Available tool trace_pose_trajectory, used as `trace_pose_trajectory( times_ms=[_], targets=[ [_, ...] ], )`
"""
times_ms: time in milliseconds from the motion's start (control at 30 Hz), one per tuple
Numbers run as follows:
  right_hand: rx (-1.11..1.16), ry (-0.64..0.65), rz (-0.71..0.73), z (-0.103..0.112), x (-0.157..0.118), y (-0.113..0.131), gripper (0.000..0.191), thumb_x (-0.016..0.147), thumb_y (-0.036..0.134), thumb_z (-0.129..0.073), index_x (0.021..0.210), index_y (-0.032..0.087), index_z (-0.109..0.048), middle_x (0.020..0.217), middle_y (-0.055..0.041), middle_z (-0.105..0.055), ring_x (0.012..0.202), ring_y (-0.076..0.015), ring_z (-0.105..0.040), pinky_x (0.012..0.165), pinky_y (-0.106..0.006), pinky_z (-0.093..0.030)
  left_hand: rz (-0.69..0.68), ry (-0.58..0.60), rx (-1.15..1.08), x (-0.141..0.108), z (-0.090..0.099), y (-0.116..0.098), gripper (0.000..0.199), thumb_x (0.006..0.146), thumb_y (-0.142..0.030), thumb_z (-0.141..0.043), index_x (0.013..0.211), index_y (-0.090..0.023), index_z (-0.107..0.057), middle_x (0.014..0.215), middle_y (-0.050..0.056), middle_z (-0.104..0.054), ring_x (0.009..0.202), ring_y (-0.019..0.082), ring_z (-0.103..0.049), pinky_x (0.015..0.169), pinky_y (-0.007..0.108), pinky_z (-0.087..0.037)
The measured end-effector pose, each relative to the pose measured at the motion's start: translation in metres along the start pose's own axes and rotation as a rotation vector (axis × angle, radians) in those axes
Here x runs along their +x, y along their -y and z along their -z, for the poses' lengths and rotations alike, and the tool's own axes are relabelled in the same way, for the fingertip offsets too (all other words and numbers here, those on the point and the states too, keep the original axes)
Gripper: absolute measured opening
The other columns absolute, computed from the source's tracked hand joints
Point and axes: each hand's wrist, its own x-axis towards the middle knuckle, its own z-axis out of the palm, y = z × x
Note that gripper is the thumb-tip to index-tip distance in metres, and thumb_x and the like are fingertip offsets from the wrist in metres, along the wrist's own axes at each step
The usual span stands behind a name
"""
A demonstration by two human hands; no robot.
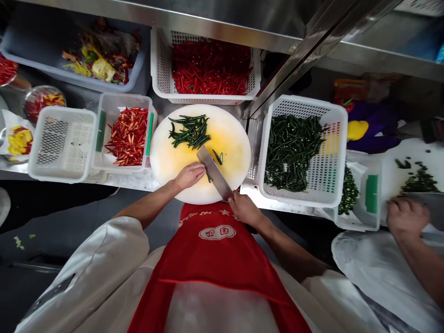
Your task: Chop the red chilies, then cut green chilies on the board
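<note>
A round white cutting board (166, 171) with yellow stains lies in front of me. My right hand (244, 208) is wrapped round the handle of a cleaver (215, 174), whose wide blade reaches over the board. Left of the blade, my left hand (190, 176) has its fingers pressed together on a green chili (208, 176) beside the steel. Cut chili pieces (218, 157) lie just right of the blade. A pile of whole green chilies (190, 131) rests toward the back of the board.
Red chilies fill a white basket (208, 98) behind the board and a clear tub (121, 168) at left. On the right, a white basket (301, 200) holds green chilies. A co-worker's hand (407, 217) is at another board (391, 162). Steel shelf edges hang above.
</note>
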Motion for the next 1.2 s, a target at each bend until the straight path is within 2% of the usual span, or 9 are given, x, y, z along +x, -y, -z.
trace_pose_trajectory(
  times_ms=[100, 233, 400, 500, 600, 767, 1033, 1100, 1200],
  targets=[
    [0.027, -0.04, 0.013, -0.001, 0.022, -0.009, 0.026, 0.1, 0.029, -0.034, 0.104, 0.012, -0.054, 0.093, -0.0136, -0.07, 0.087, -0.0224, -0.065, 0.07, -0.029, -0.036, 0.003, -0.024, 0.029, -0.001, -0.003, -0.004, 0.025, 0.098, -0.027, -0.044, 0.098, -0.016, -0.067, 0.104, 0.009, -0.069, 0.099, 0.017, -0.063, 0.092, 0.033, -0.054],
    [0.049, -0.066, 0.074, 0.012, 0.023, -0.046, 0.024, 0.098, 0.03, -0.037, 0.099, 0.015, -0.056, 0.094, -0.0118, -0.071, 0.089, -0.022, -0.065, 0.07, -0.028, -0.035, 0.064, -0.053, 0.063, 0.007, 0.002, -0.004, 0.026, 0.098, -0.028, -0.043, 0.096, -0.017, -0.066, 0.1, 0.008, -0.068, 0.095, 0.017, -0.063, 0.089, 0.033, -0.054],
    [0.026, -0.074, 0.071, 0.038, 0.007, -0.082, 0.026, 0.098, 0.032, -0.036, 0.094, 0.016, -0.056, 0.084, -0.0093, -0.07, 0.078, -0.0201, -0.064, 0.065, -0.027, -0.032, 0.419, -0.22, 0.212, 0.054, 0.028, 0.015, 0.022, 0.095, -0.025, -0.046, 0.102, -0.016, -0.064, 0.103, 0.01, -0.063, 0.096, 0.021, -0.061, 0.088, 0.034, -0.052],
    [-0.098, -0.008, 0.197, 0.045, 0.003, -0.086, 0.026, 0.099, 0.032, -0.035, 0.095, 0.017, -0.056, 0.086, -0.0085, -0.07, 0.078, -0.0197, -0.064, 0.065, -0.028, -0.031, 0.646, -0.141, 0.356, 0.088, 0.042, 0.024, 0.022, 0.088, -0.023, -0.055, 0.106, -0.014, -0.064, 0.106, 0.012, -0.061, 0.092, 0.026, -0.062, 0.08, 0.037, -0.052],
    [-0.238, 0.049, 0.303, 0.047, 0.006, -0.085, 0.025, 0.099, 0.03, -0.034, 0.097, 0.019, -0.057, 0.092, -0.0087, -0.071, 0.079, -0.02, -0.065, 0.064, -0.028, -0.029, 0.693, -0.056, 0.45, 0.107, 0.049, 0.025, 0.018, 0.087, -0.021, -0.054, 0.098, -0.014, -0.066, 0.105, 0.014, -0.061, 0.092, 0.029, -0.063, 0.076, 0.039, -0.052],
    [-0.297, 0.086, 0.371, 0.061, 0.027, -0.09, 0.026, 0.1, 0.03, -0.034, 0.098, 0.018, -0.057, 0.094, -0.0098, -0.071, 0.084, -0.0209, -0.065, 0.066, -0.028, -0.03, 0.753, -0.041, 0.422, 0.117, 0.05, 0.029, 0.017, 0.085, -0.024, -0.055, 0.091, -0.015, -0.069, 0.1, 0.013, -0.062, 0.09, 0.028, -0.064, 0.076, 0.038, -0.052],
    [-0.325, 0.089, 0.434, 0.124, 0.079, -0.116, 0.024, 0.098, 0.029, -0.037, 0.095, 0.017, -0.057, 0.087, -0.008, -0.07, 0.083, -0.0198, -0.063, 0.067, -0.028, -0.029, 0.982, -0.057, 0.35, 0.122, 0.055, 0.033, 0.016, 0.082, -0.024, -0.059, 0.09, -0.016, -0.07, 0.101, 0.012, -0.064, 0.091, 0.028, -0.064, 0.074, 0.037, -0.051],
    [-0.328, 0.085, 0.457, 0.139, 0.092, -0.12, 0.024, 0.098, 0.029, -0.037, 0.093, 0.017, -0.058, 0.086, -0.0076, -0.07, 0.081, -0.0197, -0.063, 0.066, -0.027, -0.029, 1.016, -0.137, 0.317, 0.114, 0.058, 0.031, 0.015, 0.083, -0.021, -0.057, 0.089, -0.016, -0.07, 0.1, 0.01, -0.064, 0.092, 0.027, -0.063, 0.075, 0.036, -0.051],
    [-0.321, 0.083, 0.468, 0.158, 0.115, -0.122, 0.024, 0.096, 0.029, -0.039, 0.091, 0.017, -0.059, 0.087, -0.0081, -0.07, 0.081, -0.0202, -0.063, 0.066, -0.027, -0.031, 1.047, -0.463, 0.293, 0.09, 0.056, 0.021, 0.016, 0.084, -0.022, -0.058, 0.096, -0.017, -0.068, 0.101, 0.009, -0.062, 0.091, 0.023, -0.062, 0.079, 0.034, -0.05]
  ],
)
